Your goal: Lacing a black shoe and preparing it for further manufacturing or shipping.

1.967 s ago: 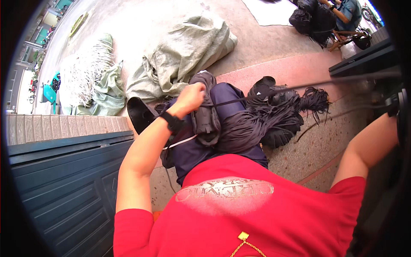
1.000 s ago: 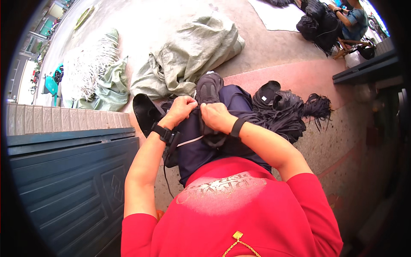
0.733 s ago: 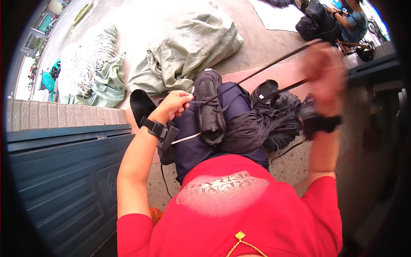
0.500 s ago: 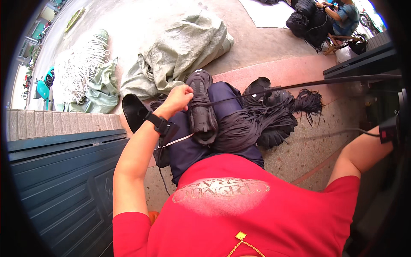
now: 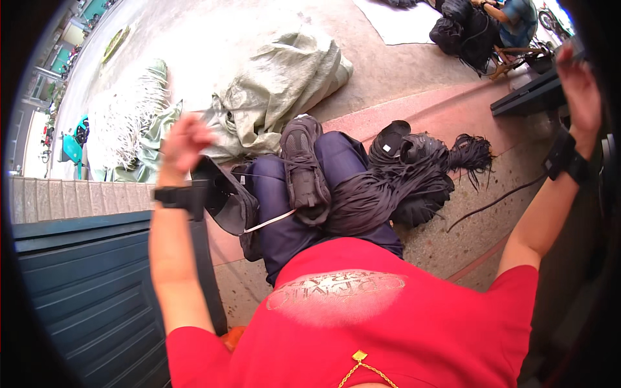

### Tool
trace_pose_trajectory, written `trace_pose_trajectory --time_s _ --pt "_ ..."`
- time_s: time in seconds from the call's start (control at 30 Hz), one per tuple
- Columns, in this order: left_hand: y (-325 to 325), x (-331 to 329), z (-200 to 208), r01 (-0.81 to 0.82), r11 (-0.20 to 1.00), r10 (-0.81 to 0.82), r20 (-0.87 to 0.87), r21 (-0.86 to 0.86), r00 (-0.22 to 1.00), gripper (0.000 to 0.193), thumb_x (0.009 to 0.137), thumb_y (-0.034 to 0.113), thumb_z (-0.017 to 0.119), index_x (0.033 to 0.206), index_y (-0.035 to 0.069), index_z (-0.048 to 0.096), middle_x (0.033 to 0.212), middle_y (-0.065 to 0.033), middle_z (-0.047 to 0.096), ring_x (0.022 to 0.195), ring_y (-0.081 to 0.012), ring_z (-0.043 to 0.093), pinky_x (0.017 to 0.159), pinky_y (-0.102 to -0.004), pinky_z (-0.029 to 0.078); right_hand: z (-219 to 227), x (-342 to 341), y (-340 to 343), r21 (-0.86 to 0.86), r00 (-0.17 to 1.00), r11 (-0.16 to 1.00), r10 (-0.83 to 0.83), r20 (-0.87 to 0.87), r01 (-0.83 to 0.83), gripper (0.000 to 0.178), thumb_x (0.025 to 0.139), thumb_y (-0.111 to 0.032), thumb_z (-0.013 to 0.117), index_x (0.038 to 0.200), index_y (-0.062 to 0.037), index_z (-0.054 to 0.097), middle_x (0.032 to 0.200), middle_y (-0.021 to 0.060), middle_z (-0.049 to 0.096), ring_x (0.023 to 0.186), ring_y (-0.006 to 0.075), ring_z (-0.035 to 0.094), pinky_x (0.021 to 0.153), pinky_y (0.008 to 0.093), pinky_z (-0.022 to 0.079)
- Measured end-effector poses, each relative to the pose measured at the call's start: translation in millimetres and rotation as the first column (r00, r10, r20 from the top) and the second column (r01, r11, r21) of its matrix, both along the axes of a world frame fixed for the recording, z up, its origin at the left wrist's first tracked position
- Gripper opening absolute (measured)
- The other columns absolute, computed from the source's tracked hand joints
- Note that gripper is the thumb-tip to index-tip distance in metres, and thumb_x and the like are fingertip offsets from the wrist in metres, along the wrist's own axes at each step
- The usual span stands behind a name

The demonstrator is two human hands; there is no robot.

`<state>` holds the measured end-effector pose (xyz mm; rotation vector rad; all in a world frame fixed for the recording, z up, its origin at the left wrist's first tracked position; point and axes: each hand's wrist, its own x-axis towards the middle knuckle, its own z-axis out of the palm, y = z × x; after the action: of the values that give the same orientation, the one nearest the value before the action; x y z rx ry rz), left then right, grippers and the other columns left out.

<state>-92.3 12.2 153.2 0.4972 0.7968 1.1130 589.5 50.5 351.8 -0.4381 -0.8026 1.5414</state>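
Note:
A black lace-up shoe point(image 5: 303, 171) lies lengthwise on my lap between my thighs. My left hand point(image 5: 186, 145) is raised to the left of it, near the pale sack; motion smears its fingers, so its grip cannot be made out. My right hand point(image 5: 580, 90) is up at the far right, fingers stretched upward and somewhat blurred, with nothing visible in it. A thick bundle of black laces point(image 5: 375, 191) drapes over my right thigh. By my left thigh hangs a second black shoe point(image 5: 233, 205), and a white cord point(image 5: 270, 220) runs from it to the lap shoe.
A large pale green woven sack point(image 5: 278, 90) slumps ahead of my knees. White laces point(image 5: 132, 123) are piled at left. Another black shoe point(image 5: 391, 139) lies by the laces. A blue panelled door point(image 5: 97, 291) stands at left. Someone point(image 5: 517, 26) sits at far right.
My left hand has left the lap shoe and moved up and left. My right hand has risen into view. The black lace stretched from the shoe to the right no longer shows.

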Motion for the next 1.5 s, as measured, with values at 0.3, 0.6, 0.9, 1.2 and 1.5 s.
trace_pose_trajectory --time_s 0.3,0.6,0.9,1.2,1.5 --pt "-78.2 -278.0 68.4 -0.782 0.621 0.735 -0.391 0.058 0.555 0.032 0.090 0.018 0.043 0.061 0.013 0.032 0.048 0.0035 0.022 0.040 -0.0081 0.027 0.041 -0.0242 0.027 -208.7 -36.4 -12.7 -0.368 0.988 0.917 -0.155 0.026 0.153 0.015 0.087 -0.017 0.044 0.074 -0.0092 0.044 0.064 0.0009 0.041 0.056 0.0121 0.040 0.053 0.0282 0.035" --pt "-52.2 30.6 -43.5 -0.020 0.913 -0.130 -0.337 -0.408 0.932 0.016 0.085 0.027 0.055 0.088 0.011 0.054 0.059 0.0063 0.038 0.048 -0.0054 0.034 0.045 -0.0230 0.032 -306.1 -330.5 -98.4 -0.046 0.323 0.865 0.235 0.917 -0.499 0.018 0.080 -0.015 0.052 0.081 0.0012 0.059 0.069 0.0153 0.060 0.066 0.0257 0.059 0.064 0.0346 0.046" --pt "-75.7 99.6 -93.7 0.217 0.944 -0.330 -0.714 -0.249 0.618 0.022 0.084 0.020 0.057 0.096 0.002 0.061 0.066 0.0015 0.055 0.056 -0.0049 0.045 0.053 -0.0179 0.036 -339.4 -354.0 -84.4 0.399 0.035 0.833 -0.419 0.907 -0.384 0.010 0.076 -0.012 0.052 0.077 -0.0034 0.057 0.097 0.0075 0.056 0.097 0.0243 0.048 0.080 0.0381 0.037" --pt "-95.7 97.4 -101.2 0.084 0.972 -0.221 -0.735 -0.220 0.641 0.016 0.080 0.013 0.059 0.087 -0.001 0.065 0.072 0.0020 0.058 0.061 -0.0046 0.048 0.057 -0.0196 0.039 -342.5 -373.8 -88.4 0.386 -0.173 0.856 -0.462 0.870 -0.345 0.014 0.066 -0.012 0.054 0.075 -0.0042 0.061 0.092 0.0063 0.055 0.094 0.0244 0.045 0.079 0.0376 0.033" --pt "-97.5 103.7 -116.5 0.044 0.995 -0.097 -0.916 -0.087 0.388 0.023 0.080 0.016 0.060 0.092 -0.003 0.064 0.079 -0.0027 0.064 0.070 -0.0076 0.055 0.065 -0.0225 0.044 -331.8 -369.2 -88.2 0.299 -0.206 0.912 -0.362 0.909 -0.283 0.014 0.074 -0.024 0.061 0.073 -0.0107 0.063 0.080 0.0045 0.056 0.084 0.0235 0.050 0.071 0.0374 0.036"
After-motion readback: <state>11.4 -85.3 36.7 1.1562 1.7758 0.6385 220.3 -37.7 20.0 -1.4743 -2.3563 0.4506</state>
